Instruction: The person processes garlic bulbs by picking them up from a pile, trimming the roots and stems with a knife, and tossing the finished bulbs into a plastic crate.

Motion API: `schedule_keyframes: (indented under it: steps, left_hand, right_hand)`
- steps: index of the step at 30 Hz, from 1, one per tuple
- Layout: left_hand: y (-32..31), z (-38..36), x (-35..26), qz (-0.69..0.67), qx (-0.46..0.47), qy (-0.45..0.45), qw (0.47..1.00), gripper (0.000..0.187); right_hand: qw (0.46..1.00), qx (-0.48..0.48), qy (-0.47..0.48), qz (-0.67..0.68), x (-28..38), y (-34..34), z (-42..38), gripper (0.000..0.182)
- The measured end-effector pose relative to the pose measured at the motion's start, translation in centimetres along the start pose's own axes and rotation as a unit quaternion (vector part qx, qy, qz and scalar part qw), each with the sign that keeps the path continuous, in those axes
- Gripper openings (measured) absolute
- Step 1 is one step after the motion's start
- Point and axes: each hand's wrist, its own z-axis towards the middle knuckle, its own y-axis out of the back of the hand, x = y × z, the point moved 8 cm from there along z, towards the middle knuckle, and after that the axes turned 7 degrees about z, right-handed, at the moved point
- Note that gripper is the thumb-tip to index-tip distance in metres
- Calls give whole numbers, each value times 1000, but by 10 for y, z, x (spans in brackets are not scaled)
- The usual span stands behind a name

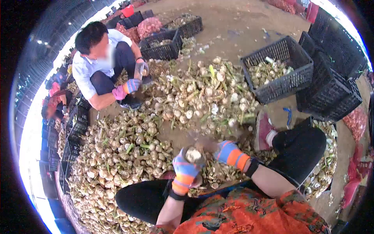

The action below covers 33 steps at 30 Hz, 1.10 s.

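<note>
My left hand (186,168), in a blue, orange and grey striped glove, is closed around a pale garlic bulb (193,155). To its right, my right hand (230,153) wears a matching glove and has its fingers curled in. A brownish motion smear lies between the two hands, so what the right hand grips cannot be made out. Loose garlic bulbs (113,156) are heaped to the left of my hands. Another heap of garlic with stalks (202,95) lies beyond them.
Opposite me a person (91,62) in gloves crouches by the heap. A black crate (278,91) holding some garlic stands at the right, beside stacked black crates (327,89). More crates (159,50) and a pink mesh sack (149,26) stand at the back.
</note>
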Motion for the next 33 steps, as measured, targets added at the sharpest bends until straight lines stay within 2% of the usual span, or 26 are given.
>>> schedule_keyframes:
  steps: [2, 3, 4, 5, 6, 7, 8, 10, 11, 12, 14, 16, 17, 18, 19, 21, 22, 23, 24, 26, 27, 29, 30, 31, 32, 33]
  left_hand:
    - [7, -1, 5, -207, -75, 12, 975, 48]
    - [3, 6, 17, -219, -65, 33, 973, 45]
    - [-7, 11, 31, -235, -52, 58, 969, 42]
    - [-20, 15, 48, -397, -32, 117, 910, 36]
    - [-33, 17, 57, -545, -12, 171, 821, 31]
    - [-39, 12, 52, -645, -4, 239, 726, 24]
    - [-33, 14, 39, -593, 33, 173, 785, 18]
    - [-60, 10, 55, -765, 24, 301, 569, 4]
    - [-63, 7, 57, -762, 29, 303, 572, 4]
    - [-63, 6, 56, -760, 24, 287, 582, 6]
    - [-61, 8, 47, -760, 19, 268, 592, 9]
    - [-57, 3, 17, -757, 86, 285, 582, 8]
    - [-56, -1, -1, -801, 100, 294, 512, 8]
    - [-56, -7, 13, -779, 82, 287, 551, 5]
    - [-52, -2, 28, -760, 66, 269, 588, 5]
    - [25, 16, 33, -786, -104, 168, 587, 20]
    - [62, 22, 98, -727, -208, 81, 649, 37]
    - [101, 33, 80, -857, -216, 23, 467, 46]
    - [110, 38, 89, -924, -114, 12, 364, 42]
    - [105, 43, 101, -908, -180, 79, 370, 47]
    - [92, 43, 92, -870, -183, 126, 440, 46]
    - [59, 46, 74, -798, -147, 177, 557, 37]
    - [33, 44, 98, -784, -139, 200, 571, 28]
    - [23, 35, 82, -765, -216, 239, 558, 24]
    - [-1, 39, 83, -760, -137, 261, 580, 20]
    - [-29, 36, 108, -753, -109, 288, 582, 15]
  right_hand:
    - [977, -160, -78, 116, -98, 14, 32, 32]
    - [978, -159, -73, 115, -79, 23, 32, 32]
    - [960, -185, -8, 211, -41, 44, 18, 27]
    - [928, -209, 55, 303, -21, 60, 6, 22]
    - [952, -149, 71, 259, -43, 20, 27, 12]
    - [926, -121, 87, 346, -37, 4, 17, 9]
    - [891, -93, 104, 432, -21, -5, 11, 6]
    - [885, -18, 124, 447, 25, 0, -13, 6]
    - [782, -6, 197, 591, 33, -8, -16, 9]
    - [781, -10, 197, 592, 40, -4, -19, 9]
    - [901, -37, 185, 391, 58, 5, -29, 16]
    - [876, -38, 223, 426, 39, -14, -9, 25]
    - [927, -6, 99, 361, 5, -34, 7, 29]
    - [957, 24, -27, 289, -37, -55, 20, 34]
    - [968, -50, -87, 232, -106, -76, 40, 37]
    - [961, -158, -182, 135, -186, -53, 55, 45]
    - [952, -185, -221, 103, -200, -30, 58, 48]
    - [952, -181, -224, 100, -205, -18, 61, 48]
    - [945, -224, -199, 129, -201, 6, 66, 44]
    - [922, -308, -135, 191, -191, 47, 82, 34]
    - [931, -297, -124, 171, -202, 40, 100, 30]
    - [951, -264, 81, -137, -181, 18, 130, 27]
    - [982, -176, -43, -60, -160, 31, 132, 24]
    - [981, -140, -102, -88, -169, 21, 131, 25]
    - [969, -58, -26, -237, -190, -16, 147, 25]
    - [968, -3, -48, -246, -146, 4, 127, 24]
